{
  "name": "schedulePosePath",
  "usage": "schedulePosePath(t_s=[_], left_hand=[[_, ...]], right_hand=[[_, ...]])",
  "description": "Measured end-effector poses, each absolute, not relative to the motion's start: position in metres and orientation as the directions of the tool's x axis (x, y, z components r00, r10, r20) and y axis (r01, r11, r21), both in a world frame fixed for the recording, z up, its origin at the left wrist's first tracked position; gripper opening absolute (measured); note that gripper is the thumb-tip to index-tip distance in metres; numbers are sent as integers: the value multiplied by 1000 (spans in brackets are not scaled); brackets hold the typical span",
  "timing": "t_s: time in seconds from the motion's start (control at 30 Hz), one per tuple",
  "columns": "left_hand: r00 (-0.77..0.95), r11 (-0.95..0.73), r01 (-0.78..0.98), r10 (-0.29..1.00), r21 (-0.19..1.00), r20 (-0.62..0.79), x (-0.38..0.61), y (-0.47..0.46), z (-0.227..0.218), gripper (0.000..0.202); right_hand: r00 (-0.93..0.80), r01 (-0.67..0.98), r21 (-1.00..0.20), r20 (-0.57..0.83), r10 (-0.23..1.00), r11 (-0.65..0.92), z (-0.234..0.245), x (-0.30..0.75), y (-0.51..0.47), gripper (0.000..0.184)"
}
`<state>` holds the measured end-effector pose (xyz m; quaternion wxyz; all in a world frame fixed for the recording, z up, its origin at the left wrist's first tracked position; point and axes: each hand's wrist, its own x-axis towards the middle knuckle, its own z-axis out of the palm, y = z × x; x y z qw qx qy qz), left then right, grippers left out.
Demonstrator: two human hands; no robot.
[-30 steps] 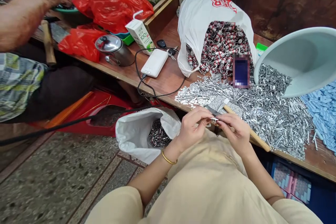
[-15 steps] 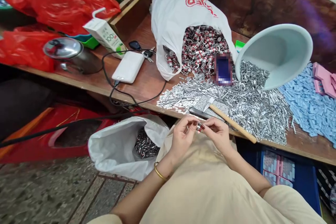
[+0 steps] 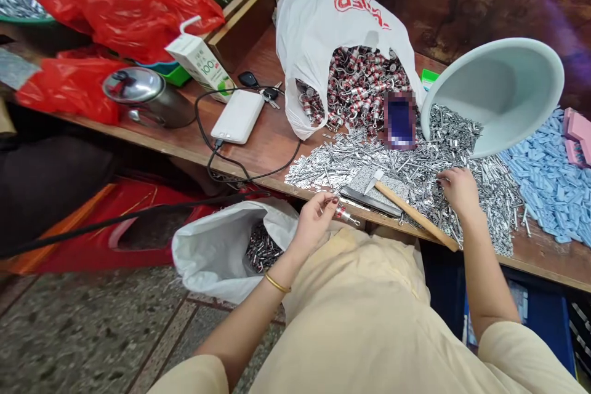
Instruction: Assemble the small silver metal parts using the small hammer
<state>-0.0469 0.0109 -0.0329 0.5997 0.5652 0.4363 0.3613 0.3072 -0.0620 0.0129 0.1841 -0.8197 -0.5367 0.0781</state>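
Just off the table's front edge, my left hand (image 3: 312,223) is closed on a small red-and-silver metal fitting (image 3: 344,214) with a loop at its tip. My right hand (image 3: 462,192) reaches over the heap of small silver metal parts (image 3: 492,212), fingers bent down at it; whatever they pinch is too small to make out. Between the hands lies a hammer (image 3: 406,204) with a wooden handle, its head on a speckled grey block (image 3: 392,182). A dark metal bar (image 3: 372,202) lies along the table edge beside it.
A white plastic bag (image 3: 300,24) spills similar red-and-silver fittings (image 3: 364,77). A pale basin (image 3: 521,86) lies tipped over the heap. Blue pieces (image 3: 549,178) are at right. A power bank (image 3: 238,117), cable, drink carton (image 3: 201,61) and metal pot (image 3: 143,98) stand left. An open white sack (image 3: 203,258) sits below.
My hands were together at the fitting; now they are apart. My right hand has moved right, to the heap, while my left hand keeps the fitting. The view has shifted slightly.
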Motion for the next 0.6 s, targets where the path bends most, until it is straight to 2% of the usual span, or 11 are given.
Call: schedulePosePath(t_s=[0.07, 0.1, 0.2, 0.27, 0.37, 0.5, 0.6], left_hand=[[345, 74, 78, 934, 994, -97, -51, 21, -39, 27], [340, 59, 100, 936, 993, -90, -52, 27, -42, 25], [331, 40, 193, 938, 980, -103, -56, 43, -49, 19], [339, 31, 251, 933, 967, -118, -58, 52, -53, 16], [368, 0, 327, 921, 945, -127, -57, 64, -55, 13], [445, -28, 394, 881, 919, -164, -50, 73, -54, 14], [478, -42, 408, 861, 912, -175, -43, 76, -54, 16]], right_hand=[[350, 924, -174, 25, 937, -341, 0, 331, -57, 16], [315, 943, -113, 6, 949, -313, -6, 337, -56, 15], [232, 971, -64, 43, 972, -229, -21, 343, -55, 15], [214, 973, -112, 109, 971, -202, -26, 341, -59, 17], [279, 939, -252, 163, 946, -233, -29, 337, -66, 23], [426, 840, -424, 131, 895, -339, -28, 333, -72, 36], [544, 725, -563, 114, 832, -397, -19, 326, -73, 37]])
